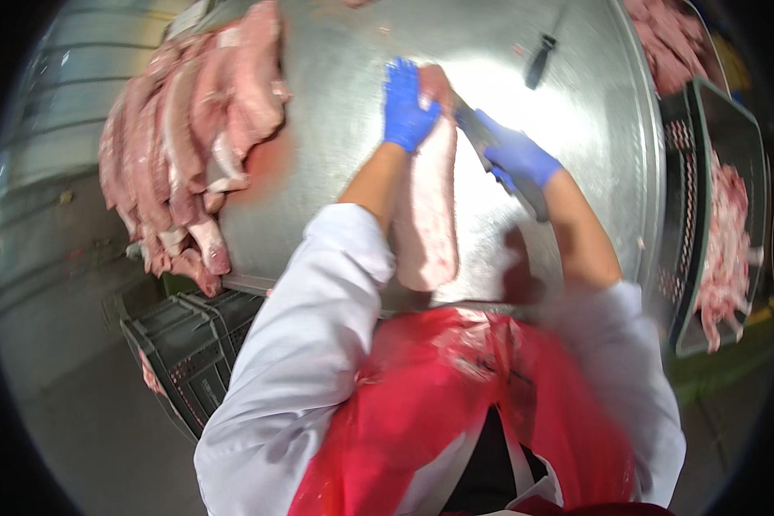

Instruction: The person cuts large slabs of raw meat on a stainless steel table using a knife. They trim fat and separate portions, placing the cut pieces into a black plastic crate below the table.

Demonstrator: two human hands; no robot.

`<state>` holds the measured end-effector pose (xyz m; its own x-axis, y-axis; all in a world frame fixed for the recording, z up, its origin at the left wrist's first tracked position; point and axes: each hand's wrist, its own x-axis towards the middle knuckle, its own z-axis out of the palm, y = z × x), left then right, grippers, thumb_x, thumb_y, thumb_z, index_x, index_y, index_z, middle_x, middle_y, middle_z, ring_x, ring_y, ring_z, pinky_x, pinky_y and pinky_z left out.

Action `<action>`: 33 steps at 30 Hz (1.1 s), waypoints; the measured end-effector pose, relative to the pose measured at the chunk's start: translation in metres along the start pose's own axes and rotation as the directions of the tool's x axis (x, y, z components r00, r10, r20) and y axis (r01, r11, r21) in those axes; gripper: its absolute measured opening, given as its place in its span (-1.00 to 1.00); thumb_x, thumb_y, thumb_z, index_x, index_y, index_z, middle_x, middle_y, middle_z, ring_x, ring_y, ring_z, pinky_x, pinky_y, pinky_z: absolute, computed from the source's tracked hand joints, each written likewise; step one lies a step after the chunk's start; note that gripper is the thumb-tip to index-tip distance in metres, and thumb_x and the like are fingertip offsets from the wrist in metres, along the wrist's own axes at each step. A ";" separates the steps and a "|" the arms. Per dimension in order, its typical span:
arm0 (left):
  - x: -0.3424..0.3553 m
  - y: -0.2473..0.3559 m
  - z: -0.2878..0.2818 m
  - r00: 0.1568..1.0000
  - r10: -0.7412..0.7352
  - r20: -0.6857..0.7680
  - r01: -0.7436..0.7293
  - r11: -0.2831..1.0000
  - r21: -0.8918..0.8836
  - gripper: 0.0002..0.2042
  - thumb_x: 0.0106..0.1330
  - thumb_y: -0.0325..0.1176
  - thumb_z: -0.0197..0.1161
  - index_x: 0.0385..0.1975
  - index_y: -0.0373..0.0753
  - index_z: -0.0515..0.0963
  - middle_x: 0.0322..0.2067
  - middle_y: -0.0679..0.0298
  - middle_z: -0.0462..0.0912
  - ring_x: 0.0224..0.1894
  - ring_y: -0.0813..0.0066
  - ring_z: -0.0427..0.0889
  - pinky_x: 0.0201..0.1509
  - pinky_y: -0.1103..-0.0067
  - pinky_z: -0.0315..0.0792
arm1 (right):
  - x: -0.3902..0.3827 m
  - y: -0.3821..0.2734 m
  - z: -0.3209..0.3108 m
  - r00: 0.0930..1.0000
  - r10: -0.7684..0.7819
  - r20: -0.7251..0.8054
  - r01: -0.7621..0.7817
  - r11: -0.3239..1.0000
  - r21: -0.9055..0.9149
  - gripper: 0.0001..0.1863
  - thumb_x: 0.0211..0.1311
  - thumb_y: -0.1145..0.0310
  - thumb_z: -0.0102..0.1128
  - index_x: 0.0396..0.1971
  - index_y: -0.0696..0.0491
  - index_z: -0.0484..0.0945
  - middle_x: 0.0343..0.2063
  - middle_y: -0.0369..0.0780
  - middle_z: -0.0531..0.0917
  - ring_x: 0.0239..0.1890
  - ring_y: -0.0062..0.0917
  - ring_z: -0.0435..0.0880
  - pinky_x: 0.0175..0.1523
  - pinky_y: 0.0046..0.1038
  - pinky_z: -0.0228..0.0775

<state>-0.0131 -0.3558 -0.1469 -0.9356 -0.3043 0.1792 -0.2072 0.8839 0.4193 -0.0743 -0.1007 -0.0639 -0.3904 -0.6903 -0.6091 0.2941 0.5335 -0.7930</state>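
A long slab of meat (427,215) lies lengthwise on the table, its near end rounded and close to the front edge. Its upper face is pale, smooth and fatty, mottled with pink toward the near end; the far end is a darker, redder pink. The left grip (410,107), in a thin blue glove, lies flat over the slab's far left side, fingers straight and pointing away, the thumb spread toward the red end. The right grip (522,156), gloved the same way and slightly blurred, is closed around a knife (473,129) whose dull grey blade slants up to the slab's far right side; whether the edge touches the meat cannot be told.

The table (335,60) is brushed metal with a bright glare on it. Beyond the right grip lies a tool (538,67) with a dark handle and a thin shaft. To the left is a heap of long, glossy pink cuts (189,120), overlapping, with a reddish wet smear (269,163) beside them. At the right a ribbed plastic crate (681,215) holds stringy pale trimmings (722,249). Another dark slotted crate (202,344) stands at lower left. A shiny red plastic apron (456,370) and white cloth sleeves (310,292) fill the foreground.
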 end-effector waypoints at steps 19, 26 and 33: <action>-0.111 0.056 -0.040 0.999 0.017 0.033 -0.017 1.000 0.014 -0.07 0.15 -0.04 0.25 0.54 -0.20 0.04 0.54 -0.06 -0.06 0.59 -0.01 -0.09 0.60 0.08 -0.20 | -0.023 0.059 0.091 0.994 -0.093 -0.065 0.077 0.973 -0.218 -0.13 0.37 0.39 -0.09 0.58 -0.30 -0.26 -0.41 0.08 0.69 -0.53 -0.18 0.68 -0.29 -0.20 0.58; -0.080 0.037 -0.034 1.000 0.007 0.012 -0.008 0.994 0.113 -0.11 0.20 -0.05 0.23 0.53 -0.24 0.06 0.54 -0.03 -0.01 0.59 0.03 -0.06 0.62 0.16 -0.16 | -0.028 0.032 0.085 0.999 -0.019 -0.039 0.013 0.988 -0.153 -0.18 0.41 0.35 -0.10 0.58 -0.26 -0.22 -0.52 -0.03 0.64 -0.65 -0.36 0.54 -0.38 -0.26 0.54; -0.082 0.040 -0.028 0.999 -0.023 0.024 0.019 0.988 0.155 -0.15 0.24 -0.03 0.18 0.52 -0.24 0.08 0.55 0.03 -0.02 0.59 0.07 -0.06 0.62 0.18 -0.17 | -0.123 0.103 0.136 0.995 -0.084 0.058 0.087 0.995 -0.041 -0.14 0.40 0.39 -0.01 0.58 -0.11 -0.25 -0.65 -0.06 0.58 -0.63 -0.36 0.57 -0.38 -0.31 0.50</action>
<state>0.0637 -0.3055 -0.1196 -0.9372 -0.3161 0.1476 -0.2669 0.9221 0.2801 0.1225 -0.0270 -0.0716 -0.3623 -0.7602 -0.5393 0.2234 0.4909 -0.8421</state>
